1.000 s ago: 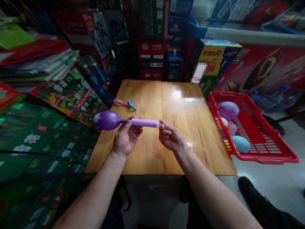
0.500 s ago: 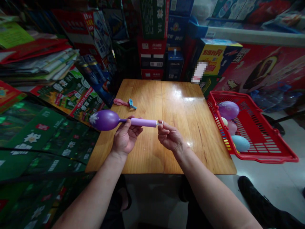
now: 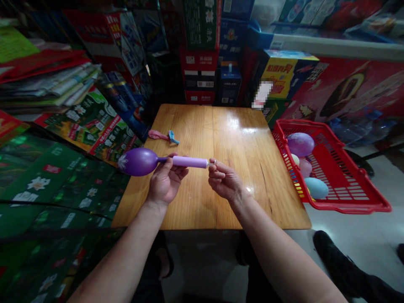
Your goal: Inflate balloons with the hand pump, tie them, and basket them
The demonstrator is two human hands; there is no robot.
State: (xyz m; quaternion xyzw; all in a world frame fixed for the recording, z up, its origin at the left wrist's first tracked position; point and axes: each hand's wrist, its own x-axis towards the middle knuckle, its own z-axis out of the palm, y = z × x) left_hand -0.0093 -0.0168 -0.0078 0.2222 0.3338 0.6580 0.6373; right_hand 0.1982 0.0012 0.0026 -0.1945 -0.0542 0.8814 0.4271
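Lilac pump [image 3: 190,162] and purple balloon [image 3: 140,161] are held over the bench [image 3: 202,202] in one line, the shared long axis laid almost straight from left to right. The balloon's rounded end is pointed left, its neck toward the pump. Near their join, the pump is gripped by the left hand [image 3: 164,182]; the pale rod [image 3: 211,164] at its right end is pinched by the right hand [image 3: 224,179].

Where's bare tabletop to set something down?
On the table, beyond the right hand, between the limp blue balloon and the red basket. Crowded: the left side, with the limp pink balloon, left hand, pump and purple balloon.
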